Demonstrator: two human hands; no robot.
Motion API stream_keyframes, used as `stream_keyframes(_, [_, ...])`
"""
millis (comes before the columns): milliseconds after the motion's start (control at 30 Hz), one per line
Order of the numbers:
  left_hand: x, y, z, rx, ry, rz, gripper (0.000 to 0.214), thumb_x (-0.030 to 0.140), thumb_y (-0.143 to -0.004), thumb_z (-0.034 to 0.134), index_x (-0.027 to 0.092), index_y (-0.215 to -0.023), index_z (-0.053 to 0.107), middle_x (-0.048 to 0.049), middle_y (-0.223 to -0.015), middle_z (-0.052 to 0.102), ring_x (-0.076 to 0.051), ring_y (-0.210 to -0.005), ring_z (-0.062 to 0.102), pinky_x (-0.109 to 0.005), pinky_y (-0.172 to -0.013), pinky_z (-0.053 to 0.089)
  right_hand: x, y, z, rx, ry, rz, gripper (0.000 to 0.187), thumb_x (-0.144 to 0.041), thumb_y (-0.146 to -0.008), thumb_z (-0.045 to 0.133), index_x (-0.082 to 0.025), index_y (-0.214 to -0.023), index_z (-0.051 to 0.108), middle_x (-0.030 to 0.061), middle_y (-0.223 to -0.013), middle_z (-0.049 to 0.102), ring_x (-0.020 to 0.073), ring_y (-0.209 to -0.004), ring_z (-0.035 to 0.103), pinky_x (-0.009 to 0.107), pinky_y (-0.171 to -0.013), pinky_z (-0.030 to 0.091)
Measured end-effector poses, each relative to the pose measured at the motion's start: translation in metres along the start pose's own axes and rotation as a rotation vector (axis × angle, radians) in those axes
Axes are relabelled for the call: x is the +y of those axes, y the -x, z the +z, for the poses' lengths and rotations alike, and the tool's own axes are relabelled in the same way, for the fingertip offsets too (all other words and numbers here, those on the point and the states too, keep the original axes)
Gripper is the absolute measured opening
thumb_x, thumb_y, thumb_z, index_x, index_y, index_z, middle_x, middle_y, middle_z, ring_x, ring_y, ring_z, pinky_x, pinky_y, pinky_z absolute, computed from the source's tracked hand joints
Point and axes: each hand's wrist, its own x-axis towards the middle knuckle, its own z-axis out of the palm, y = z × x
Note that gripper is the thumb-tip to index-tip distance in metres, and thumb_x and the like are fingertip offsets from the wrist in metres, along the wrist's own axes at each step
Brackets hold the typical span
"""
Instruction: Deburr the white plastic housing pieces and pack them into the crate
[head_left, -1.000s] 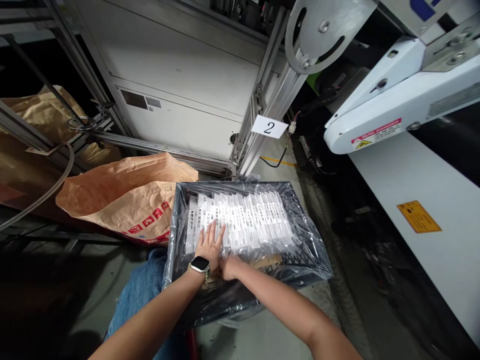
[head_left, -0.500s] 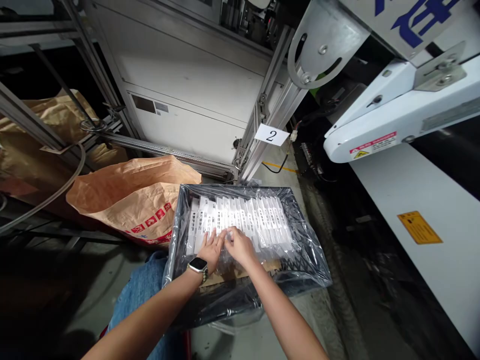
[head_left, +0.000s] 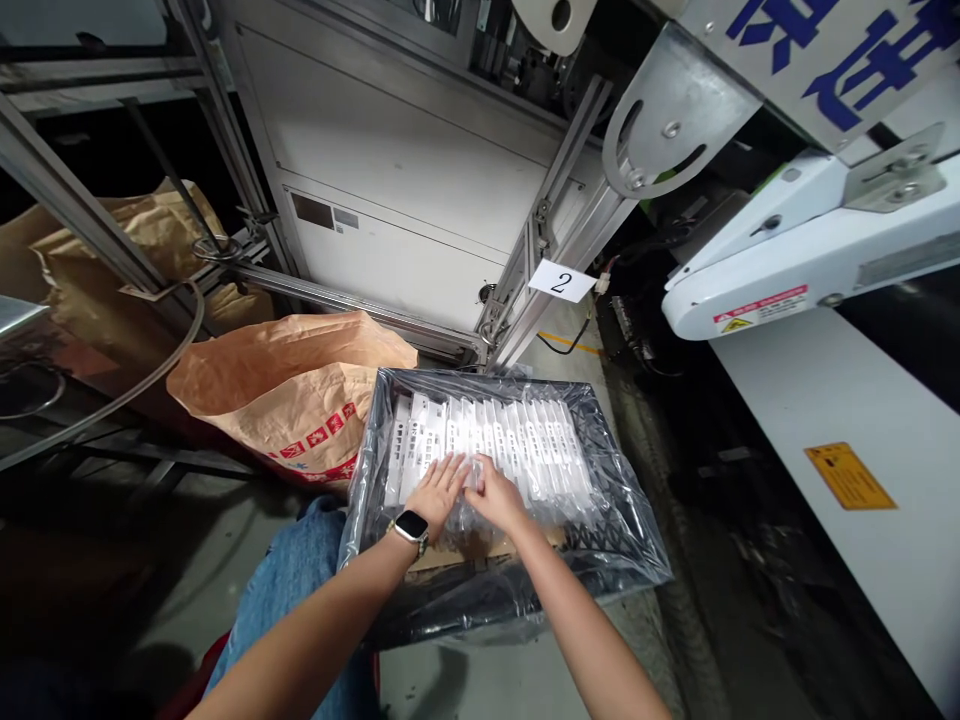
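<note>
A row of thin white printed packets (head_left: pixel 536 440) stands packed side by side in a dark crate (head_left: pixel 592 400) lined with clear plastic film. My left hand (head_left: pixel 441 492), with a watch (head_left: pixel 412 526) on the wrist, lies with fingers stretched over the near ends of the packets on the left. Right beside it, my right hand (head_left: pixel 495 497) is closed in a pinch at the near edge of the row. What its fingers grip looks like a packet's clear edge, but it is too small to make out. Brown cardboard (head_left: pixel 450 552) shows under the packets.
An open brown paper bag (head_left: pixel 322 400) with red print stands left of the crate. Behind are a metal frame (head_left: pixel 360 308) and a white machine panel (head_left: pixel 405 230). A white conveyor arm (head_left: pixel 750 290) juts in at right. A hose (head_left: pixel 150 385) curves at left.
The view has shifted slightly, so the scene sits further right. My left fingers lie flatter and closer together over the packets. My right hand stays pinched beside them.
</note>
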Motion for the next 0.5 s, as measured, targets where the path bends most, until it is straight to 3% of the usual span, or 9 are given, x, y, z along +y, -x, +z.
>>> stream_keyframes(200, [-0.007,-0.002,0.001,-0.026,-0.002,-0.099,0.063,0.039,-0.094,0.070,0.023,-0.150,0.046,-0.0140,-0.166,0.032,-0.041,-0.153,0.025,-0.071,-0.123,0.020,0.019,0.034,0.020,-0.331,0.058,-0.065,0.030,-0.040,-0.100,0.064,-0.016,-0.118,0.066,0.0065,-0.113,0.070,0.0189,-0.095,0.070,0.038,-0.083,0.061])
stream_keyframes(267, [-0.005,-0.004,0.001,-0.024,0.023,-0.096,0.066,0.041,-0.092,0.071,0.022,-0.150,0.046,-0.0142,-0.166,0.033,-0.041,-0.153,0.025,-0.071,-0.123,0.020,0.011,0.036,0.030,-0.430,0.097,-0.111,0.032,-0.039,-0.099,0.065,-0.016,-0.121,0.065,0.0078,-0.119,0.069,0.0208,-0.101,0.069,0.041,-0.088,0.060])
stream_keyframes(367, [0.000,-0.007,0.000,0.018,0.062,-0.131,0.062,0.040,-0.092,0.072,0.022,-0.147,0.049,-0.0141,-0.161,0.040,-0.040,-0.148,0.035,-0.067,-0.119,0.031,-0.010,0.025,0.047,-0.521,0.172,-0.147,0.035,-0.037,-0.099,0.066,-0.017,-0.128,0.063,0.0098,-0.129,0.065,0.0239,-0.111,0.067,0.046,-0.095,0.058])
stream_keyframes(500, [0.002,-0.010,-0.010,0.114,0.054,-0.268,0.051,0.039,-0.096,0.066,0.021,-0.142,0.052,-0.0141,-0.151,0.050,-0.035,-0.136,0.050,-0.062,-0.112,0.044,-0.039,-0.001,0.067,-0.551,0.224,-0.156,0.034,-0.037,-0.099,0.066,-0.018,-0.127,0.063,0.0094,-0.128,0.065,0.0233,-0.110,0.067,0.045,-0.093,0.059])
